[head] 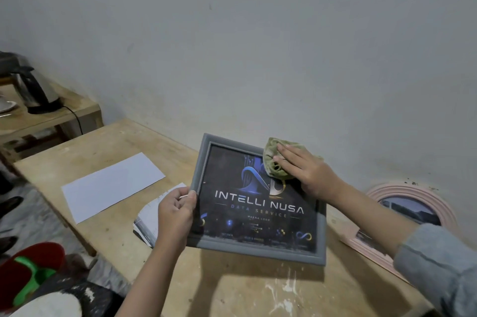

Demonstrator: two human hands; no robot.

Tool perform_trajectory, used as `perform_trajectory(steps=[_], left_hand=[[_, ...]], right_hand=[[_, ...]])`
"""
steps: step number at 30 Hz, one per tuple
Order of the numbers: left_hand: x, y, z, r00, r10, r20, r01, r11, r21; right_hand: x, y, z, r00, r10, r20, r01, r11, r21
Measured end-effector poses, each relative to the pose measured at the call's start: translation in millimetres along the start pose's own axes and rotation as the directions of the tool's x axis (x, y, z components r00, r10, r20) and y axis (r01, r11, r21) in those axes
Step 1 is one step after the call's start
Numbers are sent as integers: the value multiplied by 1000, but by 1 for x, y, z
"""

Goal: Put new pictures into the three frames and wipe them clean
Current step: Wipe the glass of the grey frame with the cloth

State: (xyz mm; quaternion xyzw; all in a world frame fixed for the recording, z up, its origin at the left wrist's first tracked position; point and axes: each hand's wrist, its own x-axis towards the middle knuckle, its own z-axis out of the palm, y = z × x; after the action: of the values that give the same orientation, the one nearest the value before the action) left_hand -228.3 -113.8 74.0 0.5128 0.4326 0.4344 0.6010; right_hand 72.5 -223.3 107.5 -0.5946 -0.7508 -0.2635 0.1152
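A grey picture frame with a dark "INTELLI NUSA" picture in it is tilted up over the wooden table. My left hand grips its left edge, thumb on the front. My right hand presses a crumpled green cloth with flat fingers onto the glass at the frame's upper right corner. A pink frame with an arched window lies on the table at the right, against the wall. Part of it is hidden by my right forearm.
A white sheet of paper lies on the table's left part, and a stack of printed pictures sits behind my left hand. A kettle stands on a low side table at far left. A red and green object is at bottom left.
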Motion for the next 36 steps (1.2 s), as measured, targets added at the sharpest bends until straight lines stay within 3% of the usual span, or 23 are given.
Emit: perform_trajectory(steps=[12,20,26,36], left_hand=[[18,18,-18,999,31,-40,-33,998,-62],[15,17,-18,998,22,-59,-25,998,-50],[10,18,-20,994,14,-109,-18,999,-38],[14,20,-21,979,-6,-202,1,1000,-22]], right_hand=[[-39,44,-12,974,203,102,-190,974,-123],[-43,30,-2,946,316,73,-316,949,-9],[-56,8,4,967,224,121,-219,974,-52],[-88,-29,25,936,162,313,-214,967,141]])
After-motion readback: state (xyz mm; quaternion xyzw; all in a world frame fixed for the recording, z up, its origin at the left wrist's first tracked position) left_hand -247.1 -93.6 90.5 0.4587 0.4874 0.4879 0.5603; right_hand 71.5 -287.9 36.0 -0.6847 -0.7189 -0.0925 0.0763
